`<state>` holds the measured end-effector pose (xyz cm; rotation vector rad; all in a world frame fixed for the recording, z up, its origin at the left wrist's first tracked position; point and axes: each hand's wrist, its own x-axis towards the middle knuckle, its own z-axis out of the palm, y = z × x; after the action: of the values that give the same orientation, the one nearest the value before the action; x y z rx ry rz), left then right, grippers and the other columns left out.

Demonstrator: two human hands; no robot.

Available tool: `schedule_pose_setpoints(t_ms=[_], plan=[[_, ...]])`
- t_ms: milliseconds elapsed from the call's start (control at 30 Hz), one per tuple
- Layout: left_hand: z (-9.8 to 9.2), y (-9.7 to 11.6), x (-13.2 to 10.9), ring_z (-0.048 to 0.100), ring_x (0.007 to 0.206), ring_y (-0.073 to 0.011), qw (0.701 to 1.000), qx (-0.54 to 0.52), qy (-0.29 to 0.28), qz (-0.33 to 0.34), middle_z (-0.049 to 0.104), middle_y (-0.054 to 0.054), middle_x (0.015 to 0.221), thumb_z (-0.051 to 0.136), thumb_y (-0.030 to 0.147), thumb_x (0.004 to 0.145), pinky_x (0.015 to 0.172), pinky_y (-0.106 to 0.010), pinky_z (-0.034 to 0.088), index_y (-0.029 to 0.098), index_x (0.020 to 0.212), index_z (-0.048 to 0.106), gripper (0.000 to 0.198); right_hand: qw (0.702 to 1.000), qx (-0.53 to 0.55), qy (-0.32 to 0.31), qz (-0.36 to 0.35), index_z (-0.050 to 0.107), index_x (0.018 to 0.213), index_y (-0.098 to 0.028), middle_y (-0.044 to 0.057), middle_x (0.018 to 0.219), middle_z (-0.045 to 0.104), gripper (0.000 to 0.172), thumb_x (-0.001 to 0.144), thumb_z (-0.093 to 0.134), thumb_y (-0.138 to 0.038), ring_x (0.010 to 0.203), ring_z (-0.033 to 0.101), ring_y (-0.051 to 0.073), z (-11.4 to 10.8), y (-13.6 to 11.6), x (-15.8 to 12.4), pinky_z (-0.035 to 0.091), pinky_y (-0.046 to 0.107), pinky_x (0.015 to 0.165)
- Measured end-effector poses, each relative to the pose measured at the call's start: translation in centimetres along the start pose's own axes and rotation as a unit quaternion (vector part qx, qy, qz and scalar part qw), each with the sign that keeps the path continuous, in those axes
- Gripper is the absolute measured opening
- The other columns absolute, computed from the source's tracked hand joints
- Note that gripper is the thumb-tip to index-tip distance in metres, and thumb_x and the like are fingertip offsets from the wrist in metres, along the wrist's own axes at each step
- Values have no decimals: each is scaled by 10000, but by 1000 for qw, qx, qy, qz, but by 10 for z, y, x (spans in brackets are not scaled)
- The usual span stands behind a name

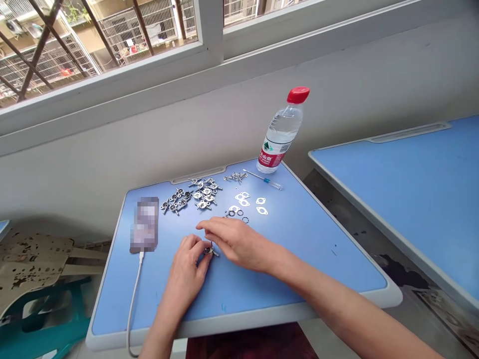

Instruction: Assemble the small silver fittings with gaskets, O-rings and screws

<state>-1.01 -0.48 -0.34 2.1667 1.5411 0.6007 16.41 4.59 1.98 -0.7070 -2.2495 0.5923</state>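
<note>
My left hand is closed, its thumb and fingers gripping a small metal valve-like part low against the blue desk. A thin stem stands up from this part. Over it is my right hand, fingers bent together just above the stem; whatever lies between their tips is hidden. Beyond my hands several similar metal parts with short side stems lie in a cluster. Some darker-centred ones are at its left. Flat oval gaskets and small dark rings lie just past my right hand.
A phone with a white cable lies on the left. At the back stand a water bottle with a red cap, a pen and small metal pieces. Another blue desk is on the right, a green stool at lower left.
</note>
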Motion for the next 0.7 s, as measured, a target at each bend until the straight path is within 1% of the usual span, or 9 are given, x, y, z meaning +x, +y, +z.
schedule_pose_setpoints(t_ms=[133, 200, 267, 333, 400, 467, 567, 633, 700], plan=[[2, -4, 0, 564, 911, -221, 1000, 4, 0, 8, 599, -42, 930, 491, 147, 910, 780, -361, 502, 225, 900, 620, 151, 999, -27, 22, -20, 614, 985, -131, 61, 794, 659, 216, 966, 400, -123, 707, 587, 158, 4, 0, 1, 474, 284, 648], [2, -5, 0, 568, 938, -221, 1000, 4, 3, 10, 612, -46, 967, 492, 134, 907, 804, -366, 505, 224, 912, 625, 161, 998, -45, 34, -22, 619, 926, -141, 47, 757, 641, 229, 983, 398, -159, 655, 559, 145, 9, 1, 1, 445, 265, 602], [2, -4, 0, 569, 933, -216, 1000, 4, 0, 9, 617, -44, 971, 494, 123, 906, 805, -362, 507, 226, 932, 630, 173, 997, -67, 49, -11, 621, 909, -150, 40, 747, 640, 237, 994, 407, -202, 628, 545, 137, 14, 2, 0, 424, 257, 578], [0, -3, 1, 568, 921, -213, 1000, 6, -6, 8, 616, -42, 956, 495, 123, 910, 801, -358, 505, 229, 962, 636, 184, 994, -95, 59, 11, 628, 925, -149, 45, 749, 645, 227, 992, 424, -224, 620, 550, 142, 16, 3, 0, 414, 261, 562], [-1, 0, 2, 566, 915, -214, 1000, 9, -7, 6, 612, -42, 946, 498, 127, 912, 797, -356, 502, 228, 969, 640, 183, 992, -106, 55, 30, 634, 971, -133, 60, 775, 651, 212, 982, 435, -206, 627, 564, 151, 14, 3, 0, 415, 269, 553], [-1, 1, 2, 563, 899, -215, 1000, 11, -4, 5, 606, -41, 926, 497, 131, 910, 783, -353, 499, 223, 937, 642, 173, 996, -76, 31, 35, 619, 1061, -112, 87, 867, 662, 210, 965, 437, -154, 684, 596, 159, 8, 2, 0, 441, 273, 577], [0, 1, 2, 556, 875, -215, 1000, 4, 2, 9, 591, -39, 900, 494, 141, 912, 765, -350, 494, 221, 916, 633, 161, 1000, -5, -17, 15, 559, 1189, -107, 108, 1006, 669, 292, 936, 420, -66, 830, 623, 164, -2, 1, 1, 486, 285, 689], [1, -1, 2, 551, 882, -219, 1000, -3, 2, 15, 588, -42, 904, 494, 153, 918, 765, -354, 491, 222, 926, 628, 151, 1000, 0, -21, -3, 563, 1168, -120, 90, 967, 682, 290, 932, 410, -49, 841, 617, 163, -3, 2, 1, 484, 293, 719], [2, -4, 1, 549, 903, -227, 1000, -4, 0, 18, 593, -49, 927, 494, 161, 923, 777, -364, 490, 222, 931, 627, 146, 999, -31, 4, -15, 597, 1075, -135, 66, 858, 677, 229, 947, 415, -84, 758, 597, 158, 1, 3, 1, 464, 287, 669]])
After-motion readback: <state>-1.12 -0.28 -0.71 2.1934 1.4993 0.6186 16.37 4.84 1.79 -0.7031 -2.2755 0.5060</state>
